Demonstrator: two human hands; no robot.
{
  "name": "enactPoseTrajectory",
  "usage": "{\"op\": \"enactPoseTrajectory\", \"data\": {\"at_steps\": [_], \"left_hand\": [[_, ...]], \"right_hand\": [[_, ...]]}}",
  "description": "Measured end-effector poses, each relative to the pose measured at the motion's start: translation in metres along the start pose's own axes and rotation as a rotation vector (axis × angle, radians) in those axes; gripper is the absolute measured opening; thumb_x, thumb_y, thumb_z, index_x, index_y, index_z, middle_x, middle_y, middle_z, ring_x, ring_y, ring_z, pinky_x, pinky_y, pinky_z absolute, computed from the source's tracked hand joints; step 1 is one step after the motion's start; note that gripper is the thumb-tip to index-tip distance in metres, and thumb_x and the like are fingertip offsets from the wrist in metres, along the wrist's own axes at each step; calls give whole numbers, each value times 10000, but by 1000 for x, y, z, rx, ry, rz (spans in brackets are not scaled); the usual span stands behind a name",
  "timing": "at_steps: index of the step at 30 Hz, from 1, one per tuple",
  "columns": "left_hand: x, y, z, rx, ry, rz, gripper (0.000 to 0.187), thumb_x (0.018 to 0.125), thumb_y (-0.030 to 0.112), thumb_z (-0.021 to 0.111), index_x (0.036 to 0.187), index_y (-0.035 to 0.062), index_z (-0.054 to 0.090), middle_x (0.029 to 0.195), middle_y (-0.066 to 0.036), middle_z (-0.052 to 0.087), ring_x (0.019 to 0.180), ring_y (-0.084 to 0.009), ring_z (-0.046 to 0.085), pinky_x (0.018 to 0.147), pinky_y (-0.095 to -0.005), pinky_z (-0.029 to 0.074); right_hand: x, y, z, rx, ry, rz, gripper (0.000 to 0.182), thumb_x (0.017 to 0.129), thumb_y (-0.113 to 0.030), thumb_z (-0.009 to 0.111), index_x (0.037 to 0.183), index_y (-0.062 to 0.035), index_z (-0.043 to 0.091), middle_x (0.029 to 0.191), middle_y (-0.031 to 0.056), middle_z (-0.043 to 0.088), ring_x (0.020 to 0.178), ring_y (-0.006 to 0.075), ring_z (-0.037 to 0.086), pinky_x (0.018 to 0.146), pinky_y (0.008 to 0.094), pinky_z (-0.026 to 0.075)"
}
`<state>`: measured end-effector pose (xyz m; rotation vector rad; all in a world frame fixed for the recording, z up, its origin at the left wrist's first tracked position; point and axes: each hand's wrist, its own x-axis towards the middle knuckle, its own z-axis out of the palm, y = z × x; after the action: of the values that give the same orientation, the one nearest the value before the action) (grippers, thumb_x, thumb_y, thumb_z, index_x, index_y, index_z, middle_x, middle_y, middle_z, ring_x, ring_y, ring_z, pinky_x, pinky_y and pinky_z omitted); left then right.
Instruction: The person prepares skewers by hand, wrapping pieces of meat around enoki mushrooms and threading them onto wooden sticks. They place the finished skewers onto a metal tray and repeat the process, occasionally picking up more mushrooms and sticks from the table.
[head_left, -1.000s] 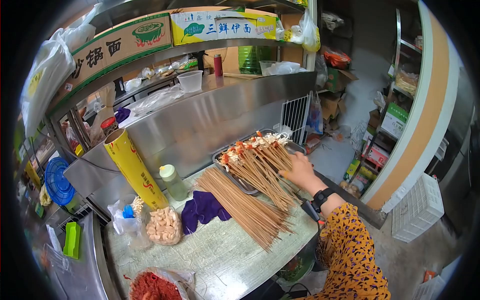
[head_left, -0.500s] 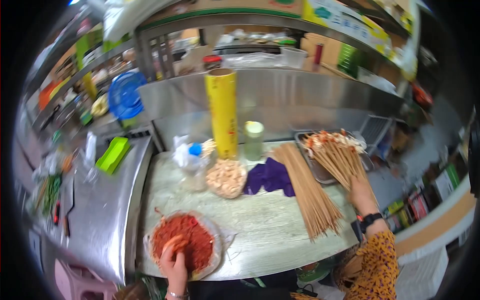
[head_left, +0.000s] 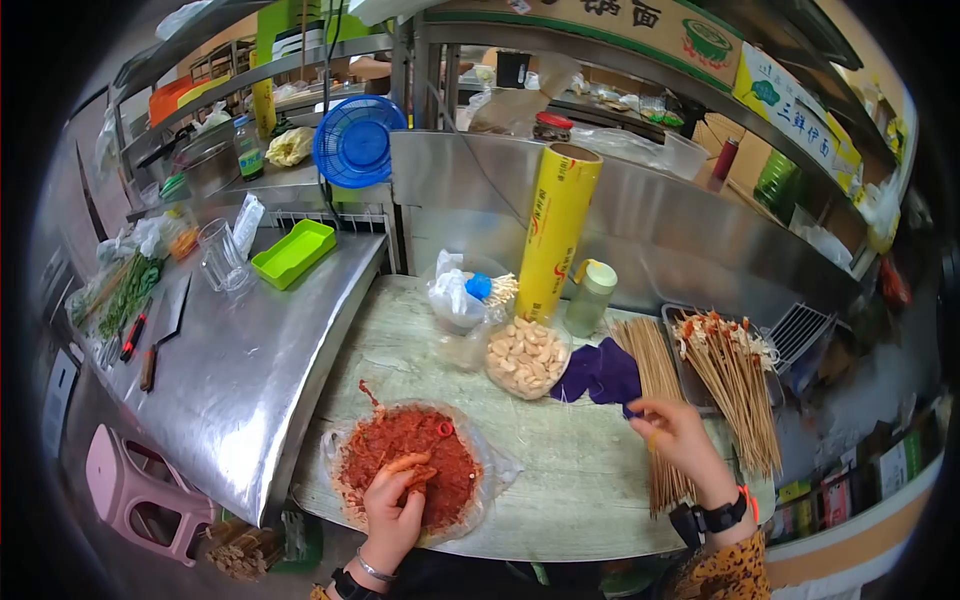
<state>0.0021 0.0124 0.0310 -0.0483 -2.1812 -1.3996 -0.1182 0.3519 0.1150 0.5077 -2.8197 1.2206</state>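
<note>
My left hand [head_left: 394, 505] is closed on an orange-red, sauce-coated piece of food [head_left: 408, 468], just over a bowl of red chilli paste [head_left: 375, 445] lined with clear plastic. My right hand [head_left: 682, 447] is closed in a pinch at the near corner of a crumpled purple cloth [head_left: 600, 373], with a bit of purple at its fingertips. Beneath that hand lies a bundle of bare wooden skewers [head_left: 668, 485], partly covered by it. Farther right, a metal tray [head_left: 672, 318] holds loaded skewers [head_left: 735, 385], their food ends at the back.
Behind the bowl stand a tub of pale, nut-shaped pieces [head_left: 525, 358], a yellow film roll [head_left: 557, 235] and a lidded bottle [head_left: 591, 300]. On the steel counter [head_left: 250, 370] at left are a cleaver [head_left: 168, 325], a glass mug [head_left: 222, 258] and a green tray [head_left: 295, 254].
My right hand has let go of the loaded skewers and moved left to the purple cloth. The left hand stays over the bowl with the food piece. The view has turned left.
</note>
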Motion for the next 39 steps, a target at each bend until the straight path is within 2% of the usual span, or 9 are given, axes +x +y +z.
{"op": "enactPoseTrajectory", "data": {"at_steps": [3, 9, 14, 17, 18, 24, 31, 36, 39], "left_hand": [[4, -10, -5, -51, 16, -41, 234, 713, -69, 504, 902, -34, 638, 1023, -144, 631, 949, -251, 598, 835, -318, 459], [25, -26, -16, -78, 50, -125, 249, 729, -66, 499, 926, -26, 646, 986, -136, 647, 933, -226, 605, 836, -310, 460], [30, -20, -20, -52, -68, -155, 247, 740, -53, 472, 911, -29, 649, 960, -122, 649, 923, -223, 613, 837, -315, 468], [31, -20, -28, -131, -132, -127, 252, 786, -43, 482, 982, -26, 639, 1012, -141, 634, 959, -272, 594, 836, -342, 461], [33, -19, -29, -133, -135, -131, 252, 786, -43, 482, 982, -26, 639, 1012, -141, 634, 959, -272, 594, 836, -342, 461], [36, -17, -30, -204, -184, -180, 240, 784, -38, 486, 970, -26, 637, 1004, -142, 636, 933, -279, 592, 818, -349, 458], [34, -17, -31, -190, -175, -183, 230, 790, -27, 492, 971, -27, 634, 998, -139, 639, 928, -282, 590, 814, -359, 454], [33, -17, -30, -219, -187, -203, 225, 801, -21, 492, 975, -23, 634, 990, -136, 642, 928, -279, 591, 812, -357, 455], [33, -20, -29, -238, -165, -214, 220, 803, -17, 493, 970, -24, 636, 987, -137, 645, 931, -278, 590, 812, -357, 455]], "right_hand": [[60, -47, 13, 31, -68, -234, 173, 824, -62, 602, 977, 15, 624, 857, 85, 636, 758, 129, 605, 644, 253, 476], [233, -44, 86, 46, -18, -305, 150, 801, -18, 559, 915, 8, 653, 842, 151, 660, 787, 232, 647, 721, 312, 497], [322, -21, 160, -485, 43, -457, 185, 747, -75, 598, 897, 5, 670, 895, 190, 651, 819, 300, 637, 779, 371, 498], [322, -51, 175, -807, -239, -198, 271, 723, -204, 638, 907, -10, 681, 913, 179, 654, 880, 322, 615, 810, 393, 488], [320, -56, 181, -828, -255, -95, 271, 722, -253, 624, 899, -64, 704, 1017, 136, 650, 1050, 305, 547, 856, 383, 451], [310, -92, 172, -1010, -561, -72, 327, 691, -240, 656, 967, -70, 694, 1066, 124, 638, 1112, 291, 486, 922, 351, 366], [312, -57, 206, -1036, -519, -184, 350, 712, -235, 653, 991, -25, 675, 1061, 139, 640, 1087, 296, 528, 882, 350, 411], [327, -16, 235, -753, -158, -107, 321, 801, -160, 561, 1063, 22, 595, 1012, 184, 644, 910, 308, 642, 744, 390, 506], [320, -35, 217, -840, -196, -142, 318, 800, -107, 523, 1087, 29, 524, 908, 201, 647, 868, 340, 634, 710, 419, 507]]}}
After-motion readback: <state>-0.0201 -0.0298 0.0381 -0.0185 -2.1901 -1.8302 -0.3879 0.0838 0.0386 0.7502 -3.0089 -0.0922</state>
